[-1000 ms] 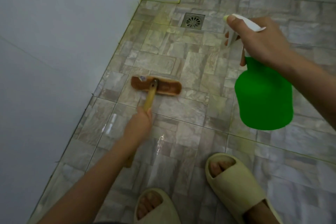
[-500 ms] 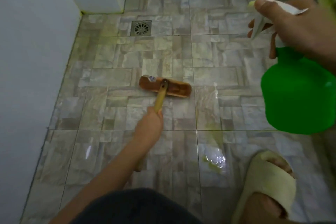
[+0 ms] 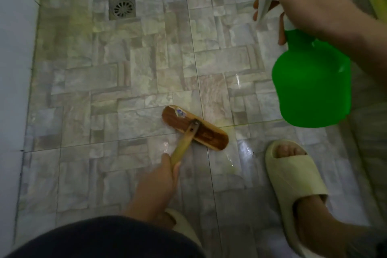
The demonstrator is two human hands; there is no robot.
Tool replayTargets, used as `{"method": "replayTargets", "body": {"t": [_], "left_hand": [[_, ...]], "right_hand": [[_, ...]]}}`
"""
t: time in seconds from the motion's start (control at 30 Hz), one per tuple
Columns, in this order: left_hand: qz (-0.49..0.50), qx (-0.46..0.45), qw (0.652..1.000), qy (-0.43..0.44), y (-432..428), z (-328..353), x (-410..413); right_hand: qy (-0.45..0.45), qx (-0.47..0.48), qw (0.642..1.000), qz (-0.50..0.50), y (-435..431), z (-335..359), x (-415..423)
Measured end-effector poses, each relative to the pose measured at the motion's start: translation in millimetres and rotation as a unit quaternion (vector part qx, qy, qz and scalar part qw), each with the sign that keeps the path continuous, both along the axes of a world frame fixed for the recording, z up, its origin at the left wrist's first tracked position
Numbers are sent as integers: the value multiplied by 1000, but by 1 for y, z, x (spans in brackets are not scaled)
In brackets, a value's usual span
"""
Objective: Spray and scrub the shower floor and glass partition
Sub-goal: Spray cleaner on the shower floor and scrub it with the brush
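A wooden scrub brush (image 3: 194, 128) lies with its head flat on the stone-pattern tiled shower floor (image 3: 125, 73), angled down to the right. My left hand (image 3: 156, 186) is closed around its pale wooden handle below the head. At the upper right my right hand (image 3: 307, 0) holds a green spray bottle (image 3: 312, 86) by its white trigger head, with fingers on the trigger. The bottle hangs in the air above the floor's right side, and its nozzle points to the left.
A square metal drain (image 3: 122, 7) sits in the far left of the floor. White walls (image 3: 12, 69) close the left side and far corner. My feet in cream slides (image 3: 293, 182) stand on wet, shiny tiles near the brush.
The brush has been drawn back toward my feet and turned more diagonal. The view has shifted right and closer, and the spray bottle stays raised at the right.
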State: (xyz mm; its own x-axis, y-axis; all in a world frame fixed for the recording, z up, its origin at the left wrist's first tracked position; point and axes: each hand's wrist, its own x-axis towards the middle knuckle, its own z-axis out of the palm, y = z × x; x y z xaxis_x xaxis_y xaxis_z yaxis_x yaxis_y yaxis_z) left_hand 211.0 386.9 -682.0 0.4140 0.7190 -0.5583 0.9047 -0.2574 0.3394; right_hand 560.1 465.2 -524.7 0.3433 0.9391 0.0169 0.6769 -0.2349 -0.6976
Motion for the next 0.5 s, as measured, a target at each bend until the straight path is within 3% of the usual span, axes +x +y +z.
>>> {"method": "replayTargets", "body": {"t": [0.1,0.23,0.33,0.5], "left_hand": [[-13,16,1000,11,9,1,-12],[-11,89,996,9,34,-11,-23],[35,132,991,-4,57,-19,-27],[124,159,979,5,81,-20,-37]], "right_hand": [[16,-96,990,106,-28,4,-1],[27,-290,922,257,-68,-5,-7],[49,-322,892,315,-93,-31,-7],[-12,-305,886,349,-110,-64,6]]}}
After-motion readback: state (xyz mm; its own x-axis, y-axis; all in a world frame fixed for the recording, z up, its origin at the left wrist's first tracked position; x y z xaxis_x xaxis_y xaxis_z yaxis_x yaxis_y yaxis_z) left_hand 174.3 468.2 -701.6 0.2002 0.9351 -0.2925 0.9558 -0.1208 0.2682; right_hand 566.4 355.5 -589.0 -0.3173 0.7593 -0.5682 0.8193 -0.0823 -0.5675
